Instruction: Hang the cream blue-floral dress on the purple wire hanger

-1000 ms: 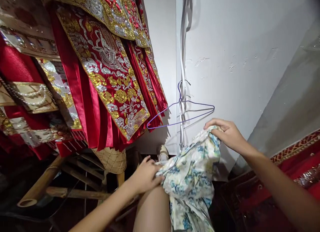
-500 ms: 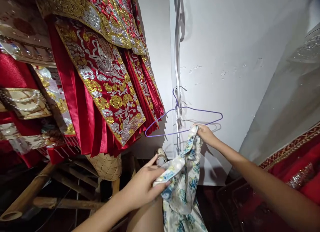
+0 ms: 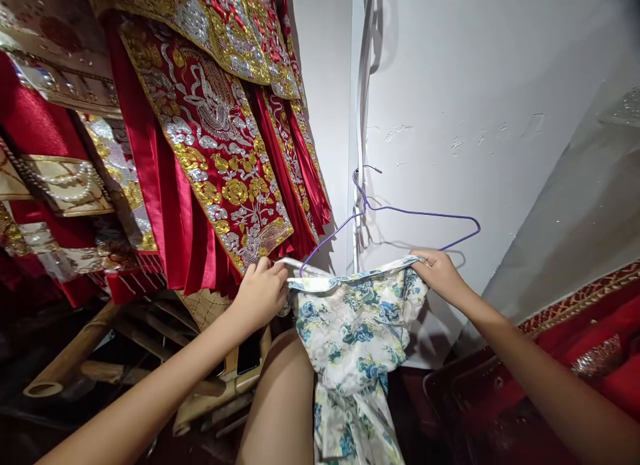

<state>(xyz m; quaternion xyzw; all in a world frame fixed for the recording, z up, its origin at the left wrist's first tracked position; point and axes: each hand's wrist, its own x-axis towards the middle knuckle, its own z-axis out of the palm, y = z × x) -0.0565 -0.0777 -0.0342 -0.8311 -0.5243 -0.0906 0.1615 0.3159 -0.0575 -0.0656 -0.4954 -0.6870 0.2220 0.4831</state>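
Open room lies before the white wall (image 3: pixel 500 65), right of the purple hanger (image 3: pixel 425 214), while at left the red embroidered garment (image 3: pixel 213 138) (hanging, I notice, near the left hand (image 3: pixel 261 290)) blocks passage.

White wall (image 3: pixel 450 65), brightly lit, bearing a broken row of scuffs (image 3: pixel 457 143); a pale strap (image 3: pixel 359 131) hangs down it — shadow (image 3: pixel 379 38) to its right. Left, embroidered red costumes (image 3: pixel 215 118); beneath them, in dim light, bamboo furniture (image 3: pixel 75 350).
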